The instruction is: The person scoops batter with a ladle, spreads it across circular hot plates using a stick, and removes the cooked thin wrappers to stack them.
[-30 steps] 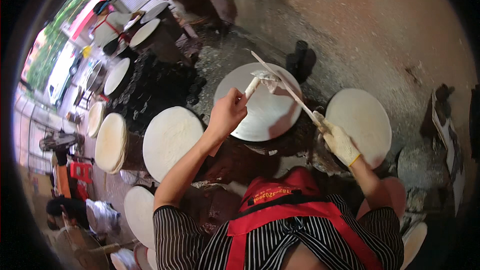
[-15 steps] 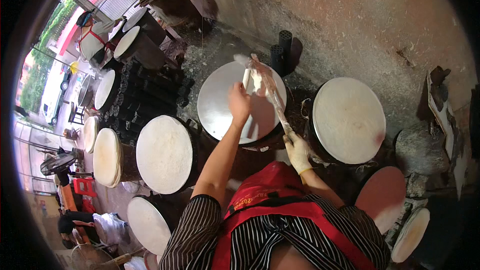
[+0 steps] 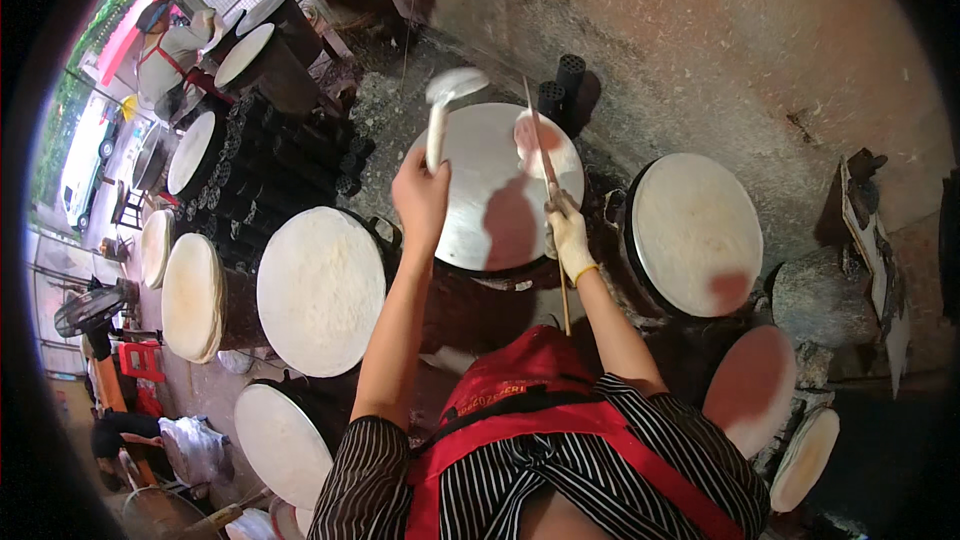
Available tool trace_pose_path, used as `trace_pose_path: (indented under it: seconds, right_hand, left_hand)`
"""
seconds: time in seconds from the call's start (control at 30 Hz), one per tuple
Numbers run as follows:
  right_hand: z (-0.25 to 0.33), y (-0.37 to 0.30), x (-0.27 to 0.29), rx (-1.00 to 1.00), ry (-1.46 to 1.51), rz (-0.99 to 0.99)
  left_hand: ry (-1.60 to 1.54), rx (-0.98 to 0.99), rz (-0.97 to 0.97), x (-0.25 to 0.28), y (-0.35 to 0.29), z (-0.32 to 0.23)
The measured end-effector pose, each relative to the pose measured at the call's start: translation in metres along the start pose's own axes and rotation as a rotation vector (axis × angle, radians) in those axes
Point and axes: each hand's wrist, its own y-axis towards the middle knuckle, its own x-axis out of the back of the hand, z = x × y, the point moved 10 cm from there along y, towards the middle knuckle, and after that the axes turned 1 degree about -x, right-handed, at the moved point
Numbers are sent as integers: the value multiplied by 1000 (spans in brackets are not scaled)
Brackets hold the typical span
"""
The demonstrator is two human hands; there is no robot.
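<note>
Closed round a thick, pale handle, my bare left hand [image 3: 421,202] raises a ladle [image 3: 437,130] over the left edge of a round griddle [image 3: 470,210]. The ladle's whitish head is smeared by motion. My right hand [image 3: 570,240], in a pale work glove, grips a long thin wooden spreading stick [image 3: 545,162], whose far end reaches past the griddle's far right rim. A small patch of white batter [image 3: 526,140] lies at the far right of the griddle, beside the stick. Shadows fall across the plate.
Dough-covered round griddles stand left [image 3: 322,290] and right [image 3: 697,235]. Stacked flatbreads [image 3: 193,298] lie farther left. Black coal briquettes [image 3: 570,72] stand by the wall, with more piled left. A co-worker [image 3: 165,60] is at far left; a fan [image 3: 92,308] stands nearer.
My left hand has lifted the ladle up and left, away from the stick. My right hand has moved up the stick, which now points more upright. The batter patch shows on the griddle.
</note>
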Motion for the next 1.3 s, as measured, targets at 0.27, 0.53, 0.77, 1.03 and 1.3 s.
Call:
trace_pose_path:
  seconds: [0.27,0.53,0.77,1.03,1.3]
  right_hand:
    - [-43,-96,-17,-95,449,-177]
    - [23,-46,-94,-117,277,-126]
    - [-1,-82,-20,-194,220,-77]
    - [16,-55,-69,-220,42,138]
    - [42,-57,-24,-244,-195,447]
  left_hand:
    - [-774,631,-14,62,-149,127]
    - [-1233,1037,159,66,-226,127]
    - [-1366,1223,221,67,-255,155]
    - [-1248,1263,20,71,-274,179]
    - [-1321,1350,-208,35,-304,168]
